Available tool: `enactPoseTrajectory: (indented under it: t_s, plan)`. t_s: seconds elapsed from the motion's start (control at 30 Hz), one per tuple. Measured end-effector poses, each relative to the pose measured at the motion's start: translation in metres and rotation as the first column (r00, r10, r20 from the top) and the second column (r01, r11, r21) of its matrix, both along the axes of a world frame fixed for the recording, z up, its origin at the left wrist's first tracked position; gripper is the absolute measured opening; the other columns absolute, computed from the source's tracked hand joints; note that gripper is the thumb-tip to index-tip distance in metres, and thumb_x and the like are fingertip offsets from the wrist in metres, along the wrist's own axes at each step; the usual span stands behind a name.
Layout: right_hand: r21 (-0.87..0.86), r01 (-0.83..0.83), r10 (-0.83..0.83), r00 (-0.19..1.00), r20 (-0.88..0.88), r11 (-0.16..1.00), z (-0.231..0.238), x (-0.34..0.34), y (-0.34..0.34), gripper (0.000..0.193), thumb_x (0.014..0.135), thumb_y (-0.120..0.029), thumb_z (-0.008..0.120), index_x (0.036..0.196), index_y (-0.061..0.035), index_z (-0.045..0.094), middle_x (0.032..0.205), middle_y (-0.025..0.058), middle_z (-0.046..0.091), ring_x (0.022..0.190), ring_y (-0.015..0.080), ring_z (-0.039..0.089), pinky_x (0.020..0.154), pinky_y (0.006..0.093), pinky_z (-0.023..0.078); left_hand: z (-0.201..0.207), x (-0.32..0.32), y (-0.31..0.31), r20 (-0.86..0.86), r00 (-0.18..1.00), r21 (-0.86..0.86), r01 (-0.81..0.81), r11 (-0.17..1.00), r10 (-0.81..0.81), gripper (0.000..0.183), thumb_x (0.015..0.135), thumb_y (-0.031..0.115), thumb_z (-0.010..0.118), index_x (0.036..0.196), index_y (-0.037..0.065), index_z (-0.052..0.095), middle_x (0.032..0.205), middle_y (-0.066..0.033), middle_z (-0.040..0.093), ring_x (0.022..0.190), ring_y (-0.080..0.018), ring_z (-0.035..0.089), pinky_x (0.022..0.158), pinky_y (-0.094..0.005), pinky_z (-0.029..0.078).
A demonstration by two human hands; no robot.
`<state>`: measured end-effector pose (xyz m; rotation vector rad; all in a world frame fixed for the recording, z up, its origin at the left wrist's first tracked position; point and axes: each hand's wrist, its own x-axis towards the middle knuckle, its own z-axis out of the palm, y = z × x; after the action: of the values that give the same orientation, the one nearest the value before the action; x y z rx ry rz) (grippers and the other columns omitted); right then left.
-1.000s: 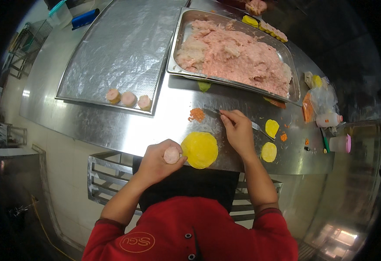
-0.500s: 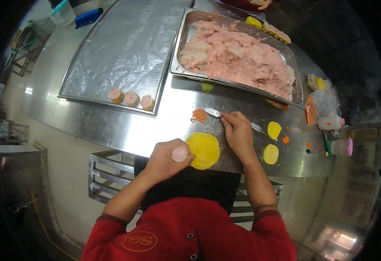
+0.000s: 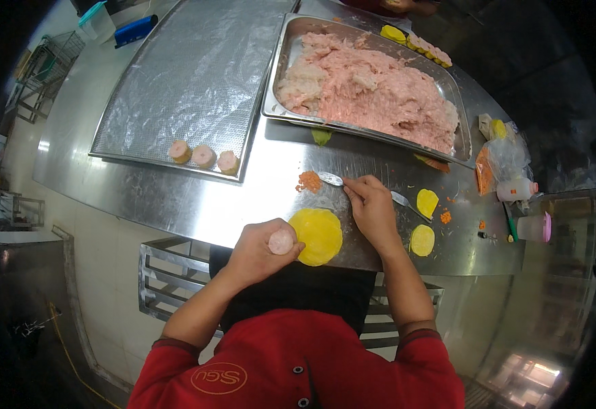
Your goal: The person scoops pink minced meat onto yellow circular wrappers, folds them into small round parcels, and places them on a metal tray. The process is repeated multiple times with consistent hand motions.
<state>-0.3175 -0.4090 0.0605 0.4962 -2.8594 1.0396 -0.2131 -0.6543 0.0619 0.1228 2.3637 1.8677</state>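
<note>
My left hand point(image 3: 265, 244) is curled round a dumpling with pink meat filling point(image 3: 281, 242), its round top facing up; the wrapper is mostly hidden by the fingers. Just right of it, a stack of round yellow wrappers point(image 3: 317, 237) lies on the steel table near the front edge. In my right hand point(image 3: 371, 204) is a metal spoon point(image 3: 330, 178), pinched by its handle. The spoon's bowl points left, at the right edge of a small pile of diced orange bits point(image 3: 308, 181). Three finished dumplings point(image 3: 203, 157) stand on the near edge of the lined tray point(image 3: 189, 75).
A deep steel pan point(image 3: 271, 102) of pink minced meat stands beyond my hands. To the right lie yellow wrappers point(image 3: 422, 240), a knife-like metal tool point(image 3: 401, 199), a plastic bag point(image 3: 506, 160) and a pink-lidded container point(image 3: 535, 227). Another person's hand point(image 3: 400, 5) shows at the far edge.
The spoon's bowl has moved slightly nearer the diced orange pile and touches its edge or almost does. My left hand keeps its hold on the dumpling. The whole view has shifted slightly.
</note>
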Motion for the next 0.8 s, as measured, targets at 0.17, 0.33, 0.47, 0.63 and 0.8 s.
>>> enactPoseTrajectory:
  t_s: [0.17, 0.33, 0.47, 0.63, 0.8]
  plan:
    - [-0.041, 0.017, -0.015, 0.998, 0.063, 0.999, 0.014, 0.005, 0.011, 0.02, 0.095, -0.009, 0.069, 0.112, -0.0017, 0.077, 0.096, 0.0176, 0.07, 0.086, 0.0353, 0.068, 0.078, 0.0409, 0.054, -0.001, 0.003, -0.003, -0.004, 1.0, -0.013, -0.019, 1.0, 0.019, 0.02, 0.086, 0.017, 0.084, 0.09, 0.003, 0.07, 0.078, -0.0126, 0.072, 0.069, -0.0193, 0.069, 0.068, -0.0313, 0.055]
    - [-0.075, 0.046, -0.033, 0.986, 0.165, 0.996, 0.019, 0.01, 0.021, 0.02, 0.097, -0.011, 0.068, 0.112, 0.0008, 0.076, 0.093, 0.0166, 0.069, 0.081, 0.0308, 0.068, 0.075, 0.0366, 0.053, -0.003, 0.003, -0.001, -0.006, 1.0, -0.013, 0.003, 1.0, -0.003, 0.021, 0.086, 0.018, 0.084, 0.091, 0.003, 0.07, 0.079, -0.0128, 0.072, 0.071, -0.0202, 0.07, 0.069, -0.0319, 0.055]
    - [-0.202, 0.033, 0.025, 0.96, 0.279, 0.979, 0.022, 0.018, 0.019, 0.021, 0.098, -0.012, 0.067, 0.112, 0.0011, 0.076, 0.092, 0.0133, 0.07, 0.08, 0.0242, 0.068, 0.074, 0.0333, 0.051, -0.002, 0.0, 0.005, -0.004, 1.0, -0.002, 0.02, 1.0, -0.02, 0.021, 0.086, 0.018, 0.083, 0.094, 0.003, 0.071, 0.081, -0.0128, 0.073, 0.073, -0.0205, 0.07, 0.071, -0.0318, 0.055]
    - [-0.406, -0.112, 0.267, 0.898, 0.349, 0.907, 0.044, 0.044, 0.007, 0.02, 0.098, -0.01, 0.068, 0.113, 0.0005, 0.076, 0.095, 0.0119, 0.071, 0.083, 0.0211, 0.068, 0.076, 0.0322, 0.052, 0.005, -0.003, 0.016, -0.015, 0.999, 0.086, 0.034, 0.996, -0.033, 0.02, 0.086, 0.016, 0.084, 0.097, 0.003, 0.072, 0.086, -0.0088, 0.073, 0.076, -0.0157, 0.069, 0.072, -0.0296, 0.055]
    - [-0.372, -0.272, 0.335, 0.935, 0.115, 0.888, 0.064, 0.064, 0.0, 0.023, 0.09, 0.0, 0.071, 0.111, -0.0025, 0.078, 0.092, 0.0106, 0.07, 0.084, 0.0221, 0.068, 0.074, 0.0313, 0.053, 0.018, -0.006, 0.019, 0.061, 0.991, 0.159, 0.106, 0.982, -0.117, 0.023, 0.087, 0.02, 0.084, 0.098, 0.003, 0.073, 0.088, -0.0107, 0.075, 0.077, -0.0173, 0.072, 0.072, -0.0313, 0.056]
